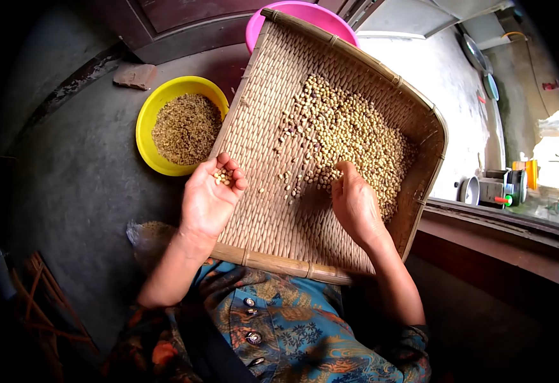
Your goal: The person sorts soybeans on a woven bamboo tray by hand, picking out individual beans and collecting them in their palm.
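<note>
- Resting across the person's lap, one large woven tray [257,137] is tilted in the view, its raised bamboo edge seen along the far and right sides; pale beans [372,137], too many to be counted, are heaped towards its right side, with a few dark ones mixed in and strays scattered leftward over the bare weave.
- Two basins are seen on the floor. The pink basin [305,9] is partly covered by the tray's far edge, so its contents cannot be told.
- The yellow basin [144,137], just left of the tray, is filled in good part with small brownish pieces [189,129], perhaps beans or husks.
- Two hands are held over the tray. The left hand [210,195] is turned palm up at the left edge, its fingers curled into a loose cup.
- The right hand [358,203] is lowered to the heap's near edge, fingers bent inward; whether anything is pinched cannot be told.
- One brick [135,75] is set beyond the yellow basin.
- Several picked beans [223,177] are held in the left fingers.
</note>
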A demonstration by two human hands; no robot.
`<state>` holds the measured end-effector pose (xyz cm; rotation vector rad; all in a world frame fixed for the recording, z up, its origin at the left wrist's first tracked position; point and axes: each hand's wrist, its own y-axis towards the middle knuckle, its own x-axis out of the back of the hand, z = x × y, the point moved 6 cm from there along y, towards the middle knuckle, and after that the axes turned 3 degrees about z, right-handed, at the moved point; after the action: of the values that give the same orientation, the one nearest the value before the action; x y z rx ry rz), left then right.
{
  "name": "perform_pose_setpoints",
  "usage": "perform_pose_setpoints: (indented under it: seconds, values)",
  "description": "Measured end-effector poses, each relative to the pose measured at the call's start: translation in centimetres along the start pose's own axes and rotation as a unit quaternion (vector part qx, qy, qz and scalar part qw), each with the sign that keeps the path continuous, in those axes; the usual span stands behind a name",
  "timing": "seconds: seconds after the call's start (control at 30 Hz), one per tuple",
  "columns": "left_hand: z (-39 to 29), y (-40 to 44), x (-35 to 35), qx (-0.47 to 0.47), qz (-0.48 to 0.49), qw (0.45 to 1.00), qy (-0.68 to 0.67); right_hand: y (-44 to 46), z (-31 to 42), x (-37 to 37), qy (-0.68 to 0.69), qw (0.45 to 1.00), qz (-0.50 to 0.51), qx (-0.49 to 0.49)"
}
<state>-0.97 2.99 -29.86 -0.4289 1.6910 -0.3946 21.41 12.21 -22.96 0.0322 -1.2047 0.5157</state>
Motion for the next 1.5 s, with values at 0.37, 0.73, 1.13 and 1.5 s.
perform_pose_setpoints:
  seconds: [0.37, 0.73, 1.13, 1.5]
  values:
    - [-0.1, -0.3, -0.5, 0.007, -0.003, 1.000, -0.011, 0.3, 2.5, -1.9, 0.283, 0.939, 0.194, -0.001]
    - [-0.3, 0.2, 0.2, -0.014, 0.000, 1.000, 0.026, 0.9, 10.7, -5.7, -0.081, 0.938, 0.068, 0.329]
    - [0.7, 0.2, 0.4, 0.014, 0.013, 0.998, 0.067, 1.0, 10.2, -5.0, -0.036, 0.956, 0.103, 0.271]
    - [3.1, -0.5, -0.6, 0.139, 0.017, 0.989, 0.054, 3.2, 2.8, 0.8, 0.005, 0.991, 0.029, 0.130]
